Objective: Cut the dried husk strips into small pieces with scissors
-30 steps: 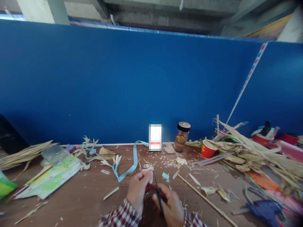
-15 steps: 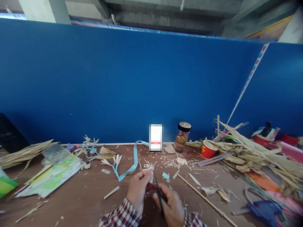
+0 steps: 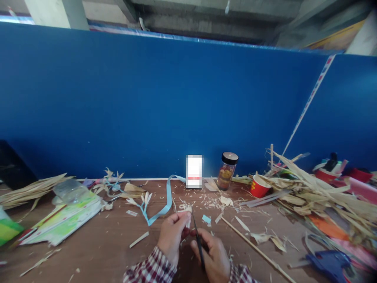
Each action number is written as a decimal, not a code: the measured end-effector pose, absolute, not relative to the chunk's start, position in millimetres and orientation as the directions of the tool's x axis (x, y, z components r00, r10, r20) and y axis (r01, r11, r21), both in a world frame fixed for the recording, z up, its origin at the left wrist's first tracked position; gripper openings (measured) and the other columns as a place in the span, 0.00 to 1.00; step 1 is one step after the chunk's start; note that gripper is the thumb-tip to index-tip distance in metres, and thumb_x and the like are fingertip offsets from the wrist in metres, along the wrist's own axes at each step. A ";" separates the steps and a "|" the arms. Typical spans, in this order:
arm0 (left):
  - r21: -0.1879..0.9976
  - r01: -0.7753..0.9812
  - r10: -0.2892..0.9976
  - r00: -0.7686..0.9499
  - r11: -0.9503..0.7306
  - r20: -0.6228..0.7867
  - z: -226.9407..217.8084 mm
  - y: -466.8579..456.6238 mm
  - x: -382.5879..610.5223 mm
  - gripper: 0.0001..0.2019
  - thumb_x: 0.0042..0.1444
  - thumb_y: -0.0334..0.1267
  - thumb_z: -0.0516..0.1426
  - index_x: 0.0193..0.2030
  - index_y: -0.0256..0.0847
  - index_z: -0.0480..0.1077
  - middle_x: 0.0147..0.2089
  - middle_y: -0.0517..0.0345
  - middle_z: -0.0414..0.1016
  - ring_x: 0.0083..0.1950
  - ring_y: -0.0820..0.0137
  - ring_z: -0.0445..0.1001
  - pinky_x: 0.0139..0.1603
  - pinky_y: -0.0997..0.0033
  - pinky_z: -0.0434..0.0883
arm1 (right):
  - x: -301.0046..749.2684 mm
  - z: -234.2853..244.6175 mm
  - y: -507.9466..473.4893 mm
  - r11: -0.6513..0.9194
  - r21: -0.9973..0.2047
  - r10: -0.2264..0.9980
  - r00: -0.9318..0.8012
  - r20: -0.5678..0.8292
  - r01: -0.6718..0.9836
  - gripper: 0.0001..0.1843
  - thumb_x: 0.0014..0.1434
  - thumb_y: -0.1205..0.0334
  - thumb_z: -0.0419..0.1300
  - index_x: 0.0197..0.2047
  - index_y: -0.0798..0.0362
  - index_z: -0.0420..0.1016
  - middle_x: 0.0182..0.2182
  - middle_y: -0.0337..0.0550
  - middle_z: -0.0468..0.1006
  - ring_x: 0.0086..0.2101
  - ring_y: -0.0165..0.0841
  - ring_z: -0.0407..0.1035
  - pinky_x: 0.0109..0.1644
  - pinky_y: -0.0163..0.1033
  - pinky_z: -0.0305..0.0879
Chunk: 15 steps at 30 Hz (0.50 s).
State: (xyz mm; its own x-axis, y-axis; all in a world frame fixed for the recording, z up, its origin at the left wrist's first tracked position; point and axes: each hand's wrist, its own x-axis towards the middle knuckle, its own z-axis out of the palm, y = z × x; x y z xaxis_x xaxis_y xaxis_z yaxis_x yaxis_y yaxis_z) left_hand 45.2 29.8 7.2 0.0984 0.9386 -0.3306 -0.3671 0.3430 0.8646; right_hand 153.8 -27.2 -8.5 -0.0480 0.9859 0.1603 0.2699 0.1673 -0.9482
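Observation:
My left hand (image 3: 170, 237) pinches a small pale piece of corn husk (image 3: 188, 222) between thumb and fingers, low in the middle of the head view. Just right of it, my right hand (image 3: 214, 254) is closed around dark scissors (image 3: 199, 245), whose blades point up and away beside the pinched piece. The fingers cover part of both things. Pale clippings (image 3: 185, 206) lie on the table beyond my fingertips. Left of them a light blue ribbon (image 3: 167, 202) runs to a small husk flower with a blue-wrapped stem (image 3: 144, 210).
A lidded jar (image 3: 226, 173) and a red paper cup (image 3: 259, 186) stand at the back. Dry husks (image 3: 312, 184) pile up on the right, near a blue glue gun (image 3: 331, 264). A thin stick (image 3: 256, 248) lies right of my hands; a green-white packet (image 3: 66, 220) lies left.
Very little differs. Both hands keep their hold in almost the same place, with the scissor blades shifted slightly beside the husk piece.

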 end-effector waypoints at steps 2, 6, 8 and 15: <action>0.864 -0.365 0.936 0.091 0.348 -0.339 7.8 29.6 44.9 0.06 0.42 0.38 0.59 0.23 0.37 0.69 0.17 0.67 0.60 0.18 0.79 0.59 0.23 0.76 0.65 | 153.6 -9.5 -27.2 0.163 -0.947 0.987 -0.036 0.159 0.276 0.20 0.54 0.46 0.51 0.37 0.55 0.71 0.16 0.33 0.60 0.18 0.25 0.54 0.19 0.28 0.51; 0.865 -0.372 0.939 0.073 0.338 -0.335 10.9 28.4 44.5 0.06 0.42 0.36 0.59 0.22 0.37 0.69 0.17 0.67 0.60 0.17 0.80 0.58 0.21 0.79 0.62 | 154.4 -10.0 -27.3 0.172 -0.944 0.985 -0.042 0.167 0.280 0.19 0.54 0.48 0.51 0.37 0.55 0.71 0.17 0.33 0.61 0.19 0.25 0.54 0.19 0.28 0.51; 0.864 -0.376 0.940 0.069 0.334 -0.334 12.4 28.3 44.3 0.06 0.42 0.36 0.59 0.22 0.36 0.69 0.17 0.66 0.60 0.17 0.81 0.57 0.20 0.81 0.61 | 156.0 -11.0 -27.0 0.178 -0.942 0.984 -0.056 0.169 0.285 0.17 0.55 0.50 0.52 0.37 0.55 0.71 0.18 0.33 0.61 0.19 0.25 0.54 0.20 0.28 0.51; 0.877 -0.353 0.941 0.035 0.327 -0.336 9.9 31.3 42.0 0.07 0.42 0.37 0.59 0.24 0.35 0.69 0.19 0.65 0.63 0.17 0.82 0.58 0.17 0.82 0.57 | 162.4 -28.5 -22.7 0.108 -0.965 0.994 -0.038 0.102 0.239 0.16 0.57 0.53 0.52 0.42 0.55 0.67 0.17 0.32 0.60 0.18 0.25 0.56 0.19 0.28 0.52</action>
State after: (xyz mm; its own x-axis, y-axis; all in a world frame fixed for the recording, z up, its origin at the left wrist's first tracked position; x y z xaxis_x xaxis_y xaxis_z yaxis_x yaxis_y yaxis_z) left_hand 42.0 31.3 9.9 0.0352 0.9411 -0.3364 -0.3531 0.3266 0.8767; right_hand 162.4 -22.7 -28.5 -0.0380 0.9940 0.1022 0.2386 0.1084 -0.9651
